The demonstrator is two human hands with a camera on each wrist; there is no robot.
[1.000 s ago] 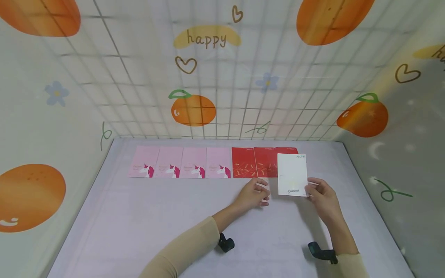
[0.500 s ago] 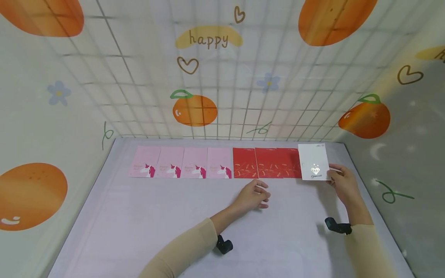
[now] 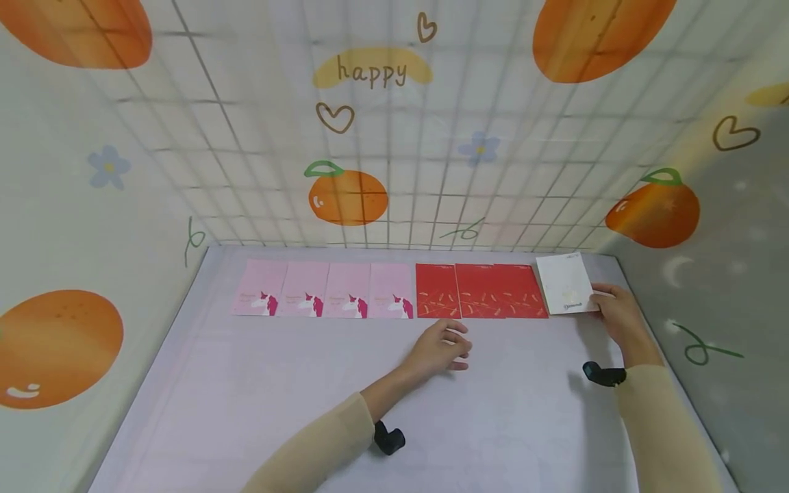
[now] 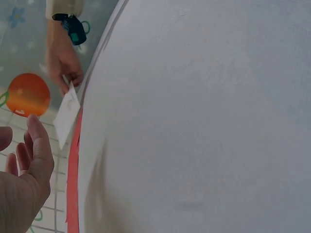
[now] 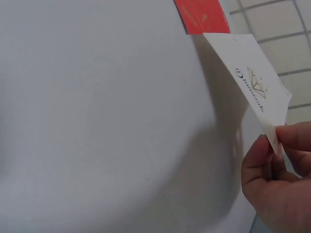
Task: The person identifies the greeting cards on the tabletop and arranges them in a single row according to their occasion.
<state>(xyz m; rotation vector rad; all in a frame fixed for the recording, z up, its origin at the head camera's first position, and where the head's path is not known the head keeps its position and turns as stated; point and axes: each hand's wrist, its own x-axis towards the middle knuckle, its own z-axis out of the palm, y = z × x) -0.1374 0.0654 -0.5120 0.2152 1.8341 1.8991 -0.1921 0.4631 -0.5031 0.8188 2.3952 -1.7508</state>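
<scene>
A white card [image 3: 564, 284] with a gold diamond and dark lettering [image 5: 250, 92] is pinched at its lower right corner by my right hand [image 3: 621, 322]. The card tilts at the right end of a row, and the right wrist view shows its shadow below it on the table. Just left of it lie red cards [image 3: 482, 291] with gold marks, the right two overlapping. Farther left are several pink cards [image 3: 307, 289] with unicorn heads. My left hand [image 3: 436, 349] holds nothing, its fingers loosely bent below the red cards.
The row runs along the far part of a white-covered table [image 3: 308, 397]. Behind it rises a curtain [image 3: 246, 157] printed with oranges over a wire grid. A grey side wall [image 3: 727, 294] stands close to my right arm. Each wrist carries a small black camera [image 3: 390, 438].
My right hand has carried the white card right and away from me, from over the red cards to beside them, and turned it slightly. My left hand has stayed nearly in place.
</scene>
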